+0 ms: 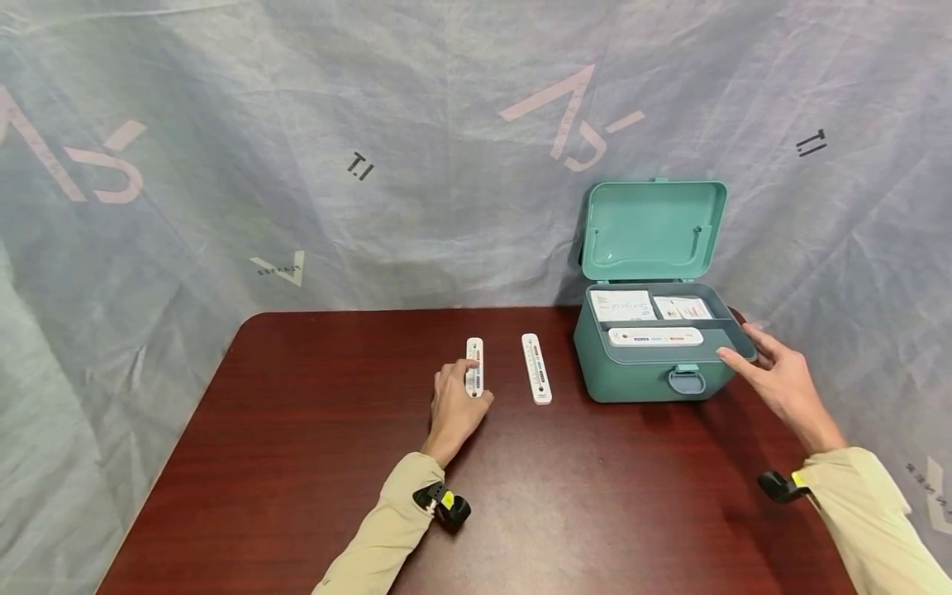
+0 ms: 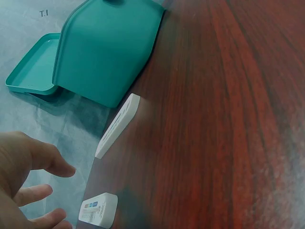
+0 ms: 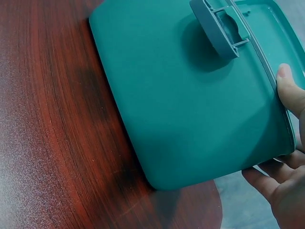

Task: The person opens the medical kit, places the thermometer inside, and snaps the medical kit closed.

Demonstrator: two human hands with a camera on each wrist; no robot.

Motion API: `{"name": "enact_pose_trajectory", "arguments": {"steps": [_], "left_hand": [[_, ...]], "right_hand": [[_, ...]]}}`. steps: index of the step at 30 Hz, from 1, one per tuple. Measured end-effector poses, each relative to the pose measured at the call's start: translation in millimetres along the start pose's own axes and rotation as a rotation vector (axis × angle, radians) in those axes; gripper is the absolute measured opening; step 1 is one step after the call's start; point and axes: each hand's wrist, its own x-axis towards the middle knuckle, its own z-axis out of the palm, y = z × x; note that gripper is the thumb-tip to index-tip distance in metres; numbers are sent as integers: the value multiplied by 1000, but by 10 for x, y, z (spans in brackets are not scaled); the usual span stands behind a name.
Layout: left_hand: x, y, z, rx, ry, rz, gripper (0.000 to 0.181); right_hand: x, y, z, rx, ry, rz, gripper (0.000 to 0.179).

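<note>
The left hand [image 1: 455, 405], fingers [image 2: 55, 161] apart, hung over a thermometer [image 1: 477, 381] lying on the tabletop [image 1: 335, 421] beside another [image 1: 536, 369], while the right hand [image 1: 779, 382] clamped the open box [image 1: 632, 383], probably to steady it.

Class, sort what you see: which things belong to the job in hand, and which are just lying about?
Likely in the job:
left hand
thermometer beside it
second loose thermometer
green box
right hand, holding the box
boxed thermometer

Probably just there:
larger packet
smaller packet
grey cloth
</note>
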Motion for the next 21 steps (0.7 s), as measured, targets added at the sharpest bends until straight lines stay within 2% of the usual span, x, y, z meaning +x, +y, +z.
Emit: {"name": "enact_pose_trajectory", "arguments": {"steps": [10,21], "left_hand": [[-11,-41,21,23,-12,-29,58],[6,-109,98,68,24,-45,59]], "right_hand": [[-1,6,-15,18,-12,12,77],[-4,7,-15,43,-2,8,77]]}}
